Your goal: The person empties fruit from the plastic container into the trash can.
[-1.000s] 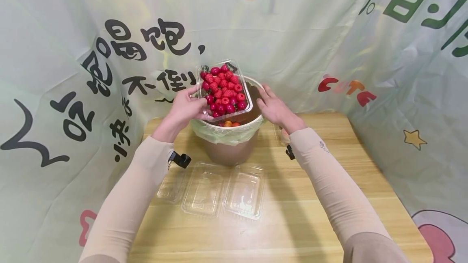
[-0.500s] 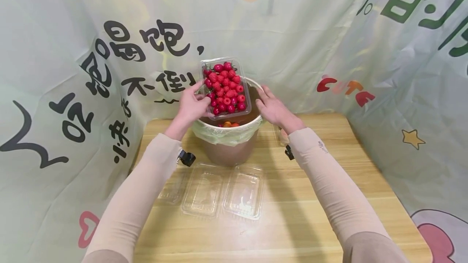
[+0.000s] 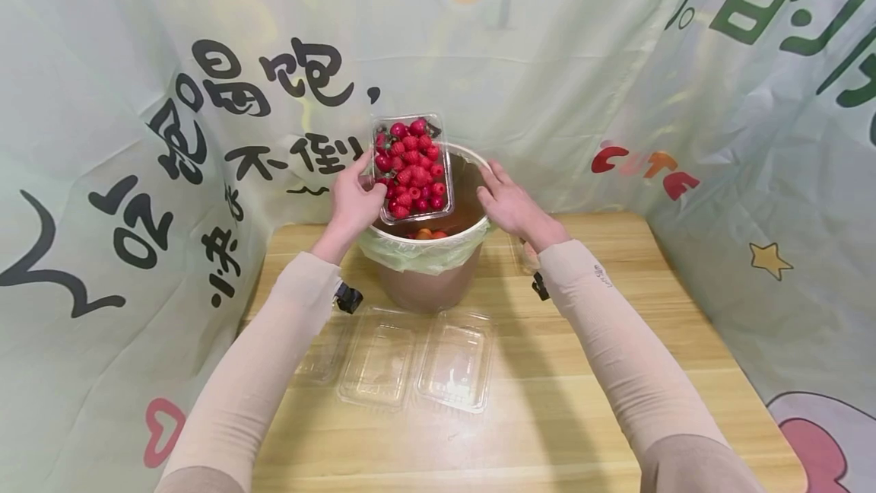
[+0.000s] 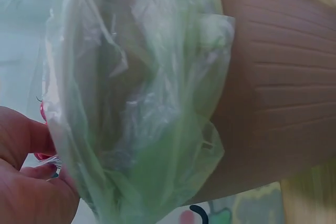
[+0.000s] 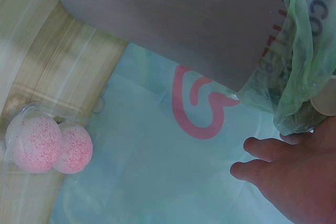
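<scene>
Nearest on the worktop (image 3: 582, 402): empty clear trays (image 3: 417, 356), lying flat, well apart from both hands. Behind them the brown bucket (image 3: 427, 287) with a green bag liner (image 3: 424, 253); orange and red fruit shows inside. Left hand (image 3: 356, 204) is on the berry box (image 3: 411, 167), fingers pinching its left edge, holding it tilted over the bucket mouth, long axis running away from the person, low end nearest. Box is clear plastic, packed with red raspberries, a few dark stems. Right hand (image 3: 509, 204) has loose, straight fingers resting on the bucket's right rim, grasping nothing, just beside the box. Right wrist view shows two pink balls in wrap (image 5: 47, 142) on the worktop.
</scene>
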Tool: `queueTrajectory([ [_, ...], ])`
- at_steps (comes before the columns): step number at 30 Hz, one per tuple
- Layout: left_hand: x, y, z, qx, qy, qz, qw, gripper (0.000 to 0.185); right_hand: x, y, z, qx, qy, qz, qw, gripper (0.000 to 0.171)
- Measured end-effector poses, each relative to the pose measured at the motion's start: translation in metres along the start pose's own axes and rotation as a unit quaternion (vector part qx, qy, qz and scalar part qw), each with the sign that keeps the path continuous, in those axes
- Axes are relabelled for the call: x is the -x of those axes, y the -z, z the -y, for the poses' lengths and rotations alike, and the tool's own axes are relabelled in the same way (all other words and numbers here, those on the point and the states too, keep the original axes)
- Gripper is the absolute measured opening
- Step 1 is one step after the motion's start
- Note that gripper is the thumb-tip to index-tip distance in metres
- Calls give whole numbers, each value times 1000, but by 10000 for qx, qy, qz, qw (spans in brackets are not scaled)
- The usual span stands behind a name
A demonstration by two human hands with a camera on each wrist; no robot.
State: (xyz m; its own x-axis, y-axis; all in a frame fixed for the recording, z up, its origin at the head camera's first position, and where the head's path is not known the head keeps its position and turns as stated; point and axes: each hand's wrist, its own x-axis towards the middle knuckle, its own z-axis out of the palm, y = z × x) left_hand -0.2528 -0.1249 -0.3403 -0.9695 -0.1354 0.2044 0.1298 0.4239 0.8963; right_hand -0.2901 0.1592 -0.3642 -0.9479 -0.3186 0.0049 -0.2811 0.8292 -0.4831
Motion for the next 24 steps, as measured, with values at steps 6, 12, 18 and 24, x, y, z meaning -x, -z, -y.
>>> queueTrajectory([
  [6, 1, -3, 3, -261, -150, -108, 9995, 74, 0, 0, 0, -27, -18, 22, 10000, 67],
  [12, 1, -6, 5, -440, -315, -298, 9981, 74, -1, 0, 0, 6, 9, -15, 10000, 67],
  [18, 2, -7, 6, -344, -372, -358, 9981, 73, -1, -1, 0, 29, 35, -46, 10000, 67],
  [24, 3, -9, 7, -332, -636, -450, 9964, 71, -1, -1, 0, 19, 32, -39, 10000, 67],
])
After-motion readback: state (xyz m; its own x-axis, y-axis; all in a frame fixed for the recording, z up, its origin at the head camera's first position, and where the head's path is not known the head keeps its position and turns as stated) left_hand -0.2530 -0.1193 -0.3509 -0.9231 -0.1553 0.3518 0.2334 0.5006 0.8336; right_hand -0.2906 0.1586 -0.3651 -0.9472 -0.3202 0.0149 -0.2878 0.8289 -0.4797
